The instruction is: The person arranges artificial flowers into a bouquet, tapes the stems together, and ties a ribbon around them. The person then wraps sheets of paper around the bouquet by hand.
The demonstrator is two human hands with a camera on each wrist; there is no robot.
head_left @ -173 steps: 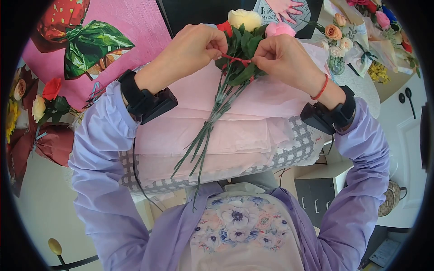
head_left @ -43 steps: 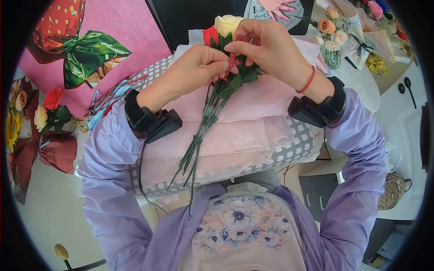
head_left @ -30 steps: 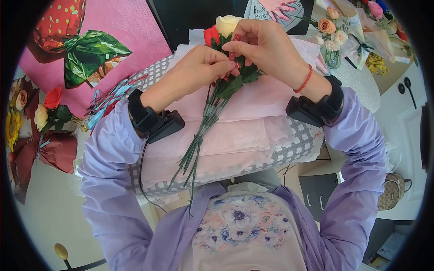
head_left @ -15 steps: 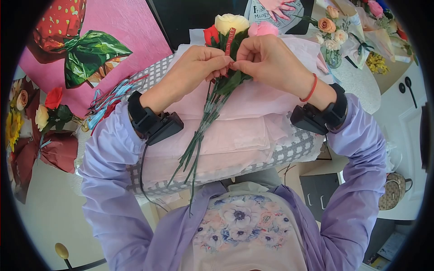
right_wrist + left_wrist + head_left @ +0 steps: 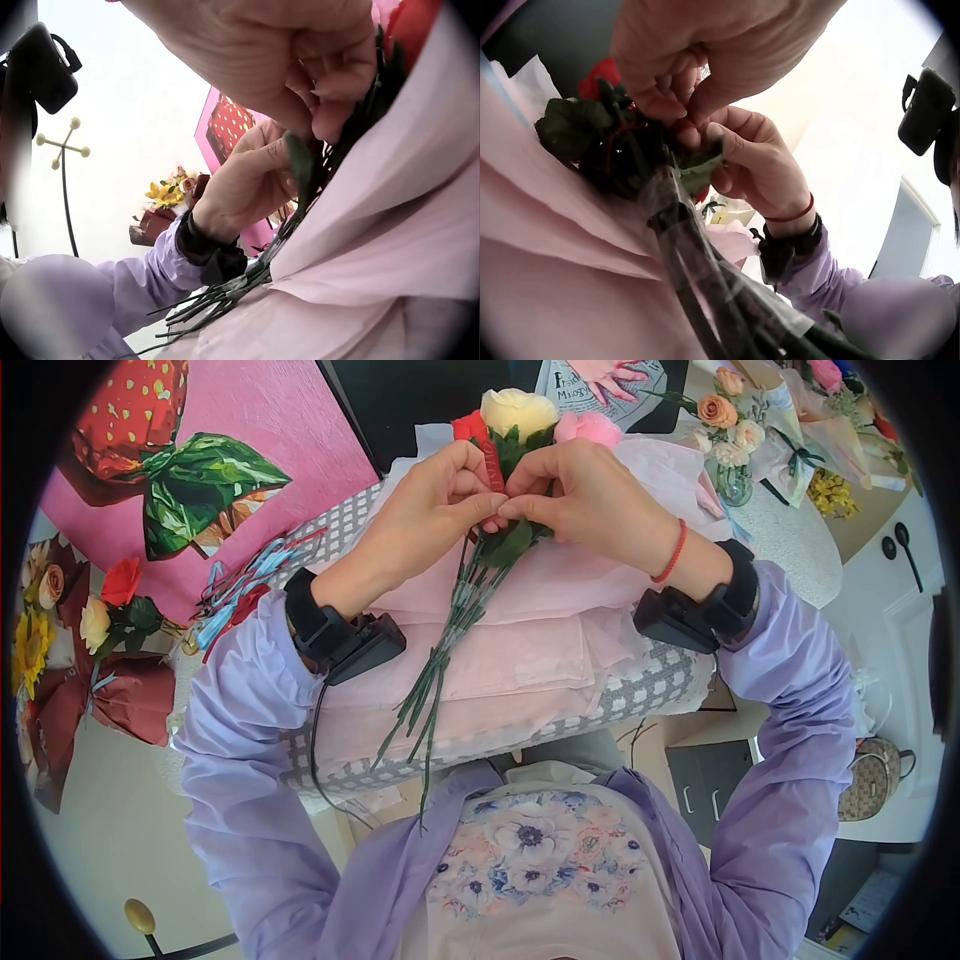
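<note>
A bunch of roses with a cream rose (image 5: 518,412), a red rose (image 5: 470,427) and a pink rose (image 5: 588,428) lies with its long green stems (image 5: 440,650) toward the person. Just below the blooms, my left hand (image 5: 440,500) pinches a red ribbon (image 5: 492,465), one length of which stands up along the leaves. My right hand (image 5: 585,490) meets it there, thumb and forefinger pinched at the same ribbon. Seen from the left wrist, clear wrap (image 5: 667,195) covers the upper stems. The fingers hide most of where the ribbon crosses the stems.
Pale pink wrapping paper (image 5: 480,660) lies under the bunch on a grey-and-white checked cloth (image 5: 660,680). Loose ribbons (image 5: 240,590) lie at the left, beside a maroon-wrapped bouquet (image 5: 110,690). A glass vase (image 5: 733,482) of flowers stands at the back right.
Earlier the hands stretched the ribbon sideways across the stems. The right hand later rose beside the cream rose, then came down to the left hand, uncovering the pink rose. The ribbon's upright length shifted left.
</note>
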